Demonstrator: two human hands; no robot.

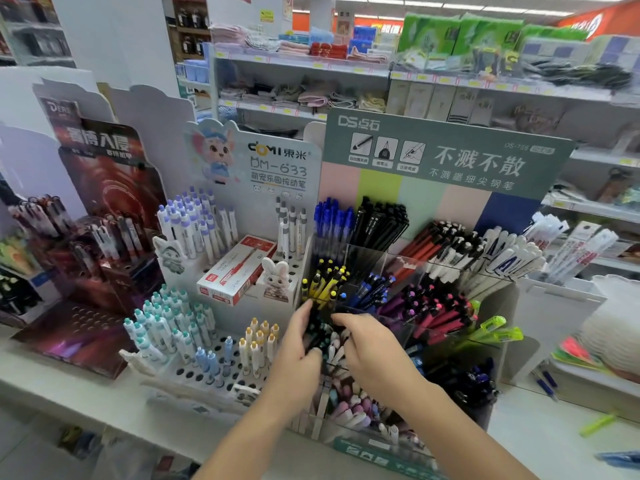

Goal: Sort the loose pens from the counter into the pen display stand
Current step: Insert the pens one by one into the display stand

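We see both hands reach into the clear-compartment pen display stand (398, 265) under the green header reading "DS" and "DS-755". The left hand (298, 351) curls round a bunch of dark pens (320, 332); the right hand (370, 344) bends over the same bunch, its grip unclear to us. Left of the left hand stands a white rack (242, 209) marked "DOMI" and "DM-633". Far right of the right hand, loose blue pens (545, 381) lie on the counter (540, 441).

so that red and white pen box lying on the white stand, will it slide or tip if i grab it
The pen box lies tilted across the white stand, propped rather than flat, so a nudge could well slide it. It looks like thin card, probably light and easily dented. The bunny figure stands close beside it and might topple.
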